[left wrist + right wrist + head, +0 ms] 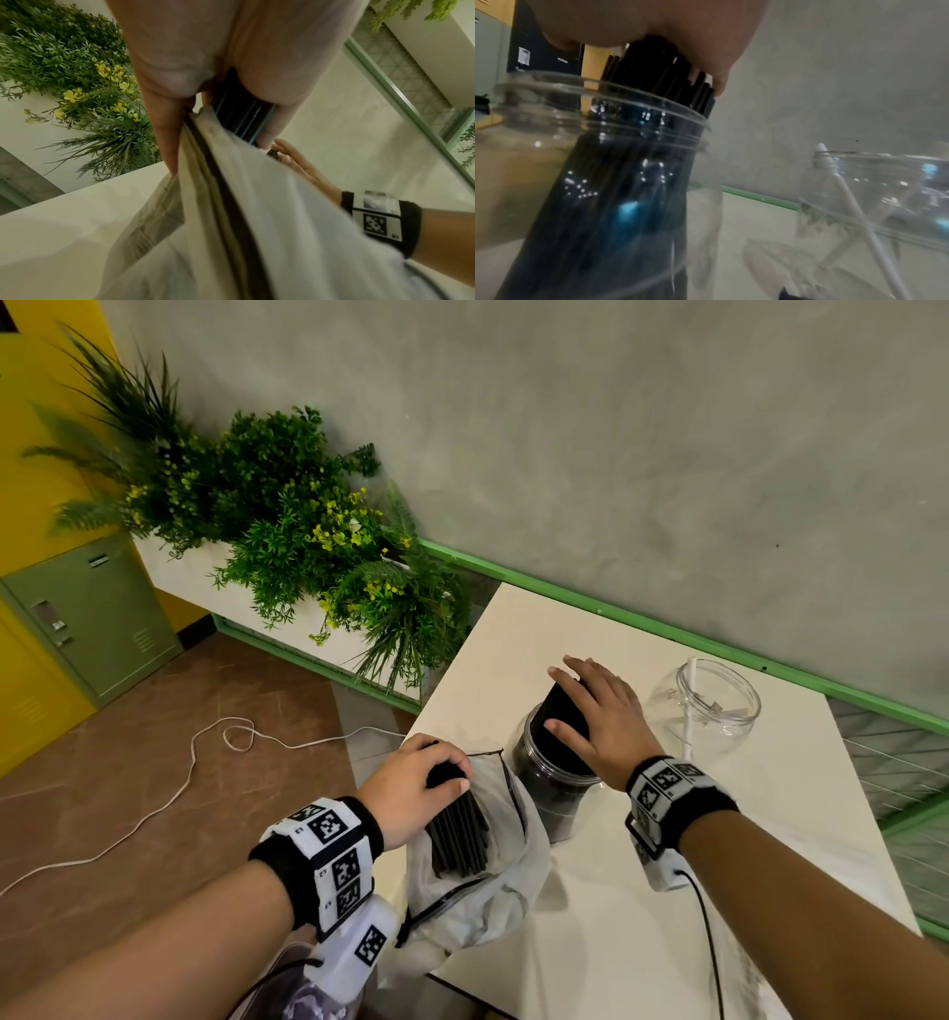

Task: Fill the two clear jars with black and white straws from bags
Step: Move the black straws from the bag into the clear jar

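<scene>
My left hand grips the top of a bundle of black straws that stands in a translucent bag at the table's left edge. The left wrist view shows my thumb and fingers curled round the black straws above the bag. My right hand lies flat, fingers straight, on the tops of black straws standing in a clear jar. In the right wrist view my palm presses those straws inside the jar. A second clear jar to the right holds one white straw.
The white table stands against a grey wall with a green rail. A planter of green plants is to the left. On the brown floor lie a white cable and a green locker.
</scene>
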The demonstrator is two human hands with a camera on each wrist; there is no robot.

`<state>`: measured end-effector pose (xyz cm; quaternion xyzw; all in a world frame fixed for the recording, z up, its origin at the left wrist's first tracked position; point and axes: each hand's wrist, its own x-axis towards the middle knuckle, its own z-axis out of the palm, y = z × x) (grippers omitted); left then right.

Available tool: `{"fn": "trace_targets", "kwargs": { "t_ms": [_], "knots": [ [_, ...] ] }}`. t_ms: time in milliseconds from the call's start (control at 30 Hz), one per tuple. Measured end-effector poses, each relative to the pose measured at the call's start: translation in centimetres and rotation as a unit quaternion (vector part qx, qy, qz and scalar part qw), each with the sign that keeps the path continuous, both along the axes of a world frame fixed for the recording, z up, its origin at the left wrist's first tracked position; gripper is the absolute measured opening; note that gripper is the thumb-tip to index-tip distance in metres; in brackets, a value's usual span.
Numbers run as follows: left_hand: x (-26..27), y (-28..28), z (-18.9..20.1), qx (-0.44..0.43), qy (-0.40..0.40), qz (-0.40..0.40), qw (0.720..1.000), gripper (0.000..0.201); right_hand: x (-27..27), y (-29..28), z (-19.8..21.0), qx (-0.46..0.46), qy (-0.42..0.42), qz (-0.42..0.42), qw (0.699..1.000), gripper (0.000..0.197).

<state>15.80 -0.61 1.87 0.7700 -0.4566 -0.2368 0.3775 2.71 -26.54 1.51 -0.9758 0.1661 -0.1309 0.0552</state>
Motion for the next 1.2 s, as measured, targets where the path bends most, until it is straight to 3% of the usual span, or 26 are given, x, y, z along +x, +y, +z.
{"fn": "trace_targets", "kwargs": {
  "t_ms": [100, 267, 367, 433, 600, 767, 867, 1000, 1100, 1200],
  "knots": [
    [0.1, 0.0, 0.0, 0.001, 0.006, 0.002, 1.000, 0.015, 1.5, 0.1, 0.1, -0.004, 0.021, -0.017, 1.000, 0.060],
    [0.2, 0.0, -0.2, 0.001, 0.005, -0.003, 1.000, 0.017, 2.8, 0.3, 1.0, -0.048, -0.100, -0.006, 0.994, 0.043],
    [0.3, 0.0, -0.3, 0.001, 0.004, -0.004, 1.000, 0.018, 3.2, 0.0, 1.4, -0.073, -0.037, -0.025, 0.996, 0.042],
    [0.3, 0.1, -0.3, 0.001, 0.005, -0.003, 1.000, 0.018, 3.4, -0.1, 1.3, -0.046, 0.006, -0.037, 0.998, 0.039],
    [0.3, 0.1, -0.2, -0.002, 0.003, -0.005, 1.000, 0.020, 3.5, 0.1, 1.0, 0.008, -0.077, -0.045, 0.996, 0.028],
    [0.3, 0.0, -0.1, -0.001, 0.007, -0.007, 1.000, 0.019, 3.7, 0.3, 1.3, 0.003, 0.011, -0.061, 0.998, 0.036],
    [0.4, 0.1, 0.0, -0.001, 0.012, 0.001, 1.000, 0.016, 3.1, 1.8, 2.1, -0.049, -0.014, -0.059, 0.997, 0.049],
    [0.7, 0.0, 0.0, -0.003, 0.019, 0.019, 1.000, 0.013, 0.5, 8.0, 2.6, 0.026, -0.197, 0.075, 0.977, 0.029],
    [1.0, 0.0, 0.0, -0.007, 0.018, 0.023, 1.000, 0.018, -2.4, 13.2, 0.2, 0.086, -0.141, 0.191, 0.968, 0.030],
    [1.2, -0.1, 0.1, -0.003, 0.025, 0.020, 0.999, 0.016, -3.9, 15.6, -2.9, 0.049, -0.042, 0.245, 0.967, 0.045]
  ]
}}
